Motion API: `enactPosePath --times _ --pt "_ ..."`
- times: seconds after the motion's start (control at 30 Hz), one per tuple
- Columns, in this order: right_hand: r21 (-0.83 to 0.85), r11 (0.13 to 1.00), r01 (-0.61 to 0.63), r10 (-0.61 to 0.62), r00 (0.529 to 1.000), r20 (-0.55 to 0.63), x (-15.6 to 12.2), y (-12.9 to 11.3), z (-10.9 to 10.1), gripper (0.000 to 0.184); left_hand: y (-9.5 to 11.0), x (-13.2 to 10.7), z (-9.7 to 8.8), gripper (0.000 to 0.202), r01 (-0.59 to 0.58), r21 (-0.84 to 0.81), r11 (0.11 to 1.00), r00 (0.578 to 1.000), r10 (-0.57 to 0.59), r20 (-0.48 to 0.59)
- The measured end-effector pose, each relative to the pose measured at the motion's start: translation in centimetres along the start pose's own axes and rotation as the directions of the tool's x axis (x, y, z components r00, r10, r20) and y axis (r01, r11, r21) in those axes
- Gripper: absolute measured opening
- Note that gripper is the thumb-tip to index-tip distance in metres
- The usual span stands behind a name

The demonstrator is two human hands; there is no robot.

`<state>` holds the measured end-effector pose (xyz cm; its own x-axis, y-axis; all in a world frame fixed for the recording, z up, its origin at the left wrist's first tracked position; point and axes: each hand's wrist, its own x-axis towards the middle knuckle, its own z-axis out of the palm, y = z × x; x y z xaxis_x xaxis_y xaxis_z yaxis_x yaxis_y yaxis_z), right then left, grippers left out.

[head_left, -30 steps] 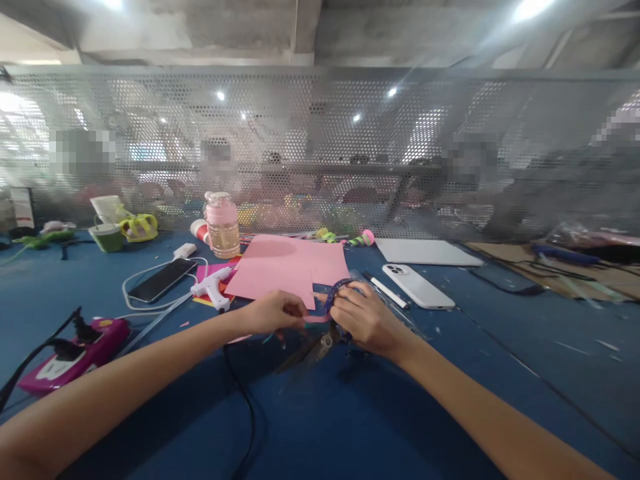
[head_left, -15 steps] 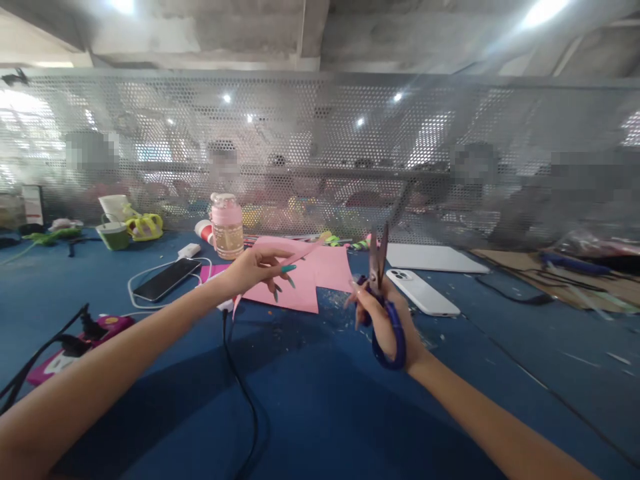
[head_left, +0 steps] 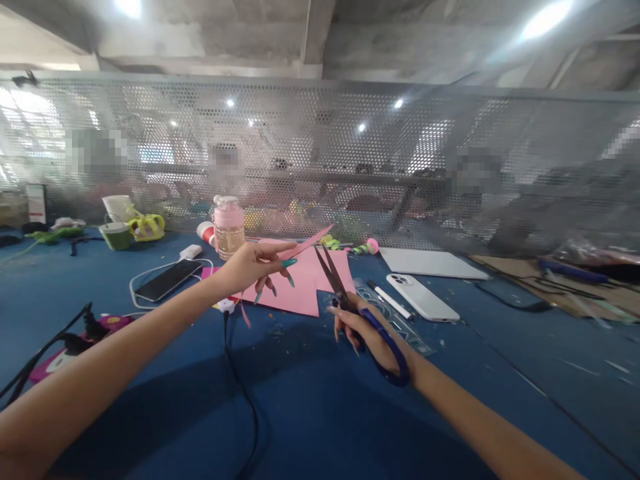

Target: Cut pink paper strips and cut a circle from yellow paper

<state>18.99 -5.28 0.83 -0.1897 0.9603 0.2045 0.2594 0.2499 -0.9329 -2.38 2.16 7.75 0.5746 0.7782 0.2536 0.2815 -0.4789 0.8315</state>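
Between the fingers of my left hand [head_left: 255, 270] is a narrow strip of pink paper [head_left: 316, 237], its pointed end sticking out to the right. My right hand [head_left: 367, 330] grips dark blue-handled scissors [head_left: 336, 279], fingers in the loops. The blades are parted a little and point up and left, near the strip. Behind and below the hands, pink paper sheets [head_left: 300, 290] lie on the blue table [head_left: 310, 413]. Beside my right hand are a clear stencil ruler [head_left: 417, 342] and a white marker [head_left: 393, 301].
A white phone [head_left: 423, 298] and a white flat board [head_left: 433, 263] lie to the right. At the left are a pink-lidded jar [head_left: 229, 227], a black phone [head_left: 169, 280] with a cable, and a magenta power strip [head_left: 113, 323]. A perforated metal screen [head_left: 320, 147] stands behind.
My right hand has turned the scissors from upright to tilted left, bringing the blades closer to the strip. The marker and stencil ruler now show. My left hand has shifted only slightly.
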Motion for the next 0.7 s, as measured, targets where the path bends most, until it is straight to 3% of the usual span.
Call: enactPosePath --times 0.3,0.53,0.7 --pt "-0.017 1.0 0.018 -0.018 1.0 0.001 -0.1 0.0 0.0 0.031 1.0 -0.3 0.8 0.046 0.051 0.035 0.998 0.997 -0.053 0.056" --pt "-0.022 1.0 0.021 -0.02 0.999 0.044 -0.3 0.1 0.0 0.026 -0.2 0.2 0.2 0.027 0.048 -0.023 0.999 0.994 -0.051 -0.1" --pt "-0.123 0.992 0.001 -0.002 1.0 -0.003 -0.2 0.3 -0.1 0.02 0.0 0.3 0.3 0.023 0.027 -0.091 0.995 0.996 -0.034 -0.081"
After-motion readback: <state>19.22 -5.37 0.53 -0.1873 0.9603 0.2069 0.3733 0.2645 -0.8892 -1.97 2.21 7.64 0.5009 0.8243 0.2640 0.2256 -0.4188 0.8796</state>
